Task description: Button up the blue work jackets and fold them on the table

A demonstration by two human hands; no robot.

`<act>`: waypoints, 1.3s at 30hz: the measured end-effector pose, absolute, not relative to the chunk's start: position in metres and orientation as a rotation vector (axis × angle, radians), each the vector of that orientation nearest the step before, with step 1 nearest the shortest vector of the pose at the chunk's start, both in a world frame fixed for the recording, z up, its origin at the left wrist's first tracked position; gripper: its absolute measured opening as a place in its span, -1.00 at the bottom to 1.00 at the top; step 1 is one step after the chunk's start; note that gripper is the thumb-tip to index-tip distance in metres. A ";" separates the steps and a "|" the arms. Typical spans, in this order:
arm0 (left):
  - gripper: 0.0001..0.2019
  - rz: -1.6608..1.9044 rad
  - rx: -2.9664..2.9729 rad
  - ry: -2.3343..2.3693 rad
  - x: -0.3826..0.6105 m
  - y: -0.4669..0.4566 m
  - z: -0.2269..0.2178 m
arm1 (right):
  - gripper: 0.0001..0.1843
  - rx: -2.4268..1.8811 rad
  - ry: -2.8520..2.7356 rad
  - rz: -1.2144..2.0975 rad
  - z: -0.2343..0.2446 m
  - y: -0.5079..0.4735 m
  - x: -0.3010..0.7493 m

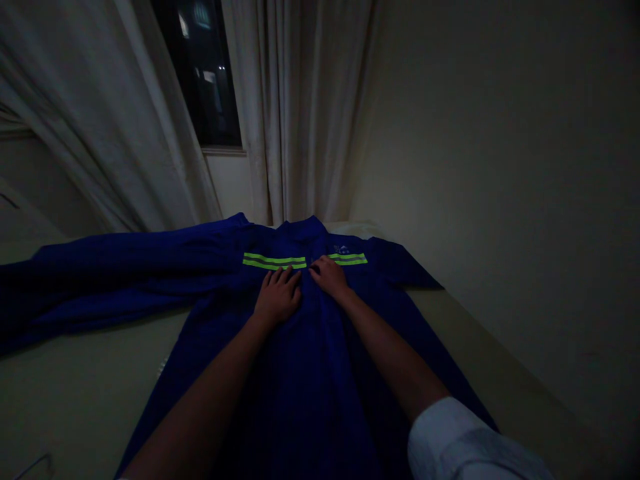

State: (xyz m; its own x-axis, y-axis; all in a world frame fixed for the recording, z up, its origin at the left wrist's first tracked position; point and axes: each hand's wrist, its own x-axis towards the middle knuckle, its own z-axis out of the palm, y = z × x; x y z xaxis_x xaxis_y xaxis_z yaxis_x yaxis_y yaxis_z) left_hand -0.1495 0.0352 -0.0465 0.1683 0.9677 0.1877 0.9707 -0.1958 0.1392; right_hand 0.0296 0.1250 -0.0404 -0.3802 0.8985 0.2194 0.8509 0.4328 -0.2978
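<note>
A blue work jacket (295, 360) with yellow-green reflective strips across its chest lies spread out, front side up. Its collar points away from me, and its lower end runs past the bottom of the view. My left hand (278, 293) rests flat on the chest just below the left strip, fingers apart. At the front opening, beside the inner end of the right strip, my right hand (329, 275) has its thumb and fingers pinched together on the cloth edge. A small pale emblem sits above the right strip. Dim light hides whatever fastener is at the fingertips.
The jacket lies on a pale bed-like surface (80, 400) against a wall (500, 167). Light curtains (300, 113) hang behind it, with a dark window (207, 80) between them. A thin wire-like item (37, 461) shows at the lower left.
</note>
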 end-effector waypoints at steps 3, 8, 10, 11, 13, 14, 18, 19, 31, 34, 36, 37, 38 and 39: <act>-0.44 -0.376 -2.391 -1.977 -0.148 0.035 -0.045 | -0.70 -1.504 -2.339 0.198 -0.041 0.127 0.030; -0.44 -0.349 -2.375 -1.975 -0.147 0.034 -0.044 | -0.66 -1.535 -2.352 0.181 -0.039 0.125 0.029; -0.44 -0.347 -2.374 -1.973 -0.147 0.034 -0.045 | -0.67 -1.546 -2.360 0.159 -0.038 0.124 0.028; -0.44 -0.347 -2.374 -1.971 -0.147 0.035 -0.046 | -0.67 -1.550 -2.360 0.149 -0.038 0.123 0.027; -0.44 -0.348 -2.370 -1.964 -0.148 0.035 -0.047 | -0.65 -1.547 -2.364 0.143 -0.038 0.122 0.028; -0.44 -0.346 -2.368 -1.963 -0.148 0.035 -0.048 | -0.63 -1.539 -2.367 0.146 -0.037 0.122 0.028; -0.44 -0.338 -2.364 -1.959 -0.148 0.036 -0.049 | -0.63 -1.551 -2.398 0.144 -0.036 0.122 0.027; -0.45 -0.336 -2.362 -1.959 -0.148 0.036 -0.049 | -0.63 -1.569 -2.409 0.125 -0.035 0.121 0.027; -0.46 -0.358 -2.349 -1.939 -0.148 0.038 -0.052 | -0.56 -1.667 -2.557 -0.190 -0.027 0.125 0.015; -0.45 -0.375 -2.353 -1.938 -0.148 0.038 -0.052 | -0.62 -1.614 -2.636 -0.199 -0.021 0.133 0.015; -0.44 -0.380 -2.380 -1.931 -0.148 0.039 -0.053 | -0.64 -1.550 -2.680 -0.179 -0.018 0.136 0.017; -0.44 -0.377 -2.405 -1.919 -0.149 0.040 -0.053 | -0.65 -1.529 -2.690 -0.164 -0.017 0.136 0.018; -0.44 -0.370 -2.433 -1.907 -0.149 0.040 -0.053 | -0.65 -1.513 -2.695 -0.150 -0.016 0.135 0.020; -0.44 -0.360 -2.459 -1.896 -0.150 0.040 -0.053 | -0.64 -1.499 -2.697 -0.136 -0.016 0.132 0.023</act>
State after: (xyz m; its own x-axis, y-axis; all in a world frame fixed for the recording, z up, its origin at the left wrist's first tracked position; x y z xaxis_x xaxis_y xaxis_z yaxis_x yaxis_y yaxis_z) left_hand -0.1496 0.0401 -0.0530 0.2376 0.9524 0.1910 0.9560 -0.2641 0.1274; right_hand 0.0230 0.1320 -0.0156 -0.5276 0.8448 0.0893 0.8495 0.5252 0.0513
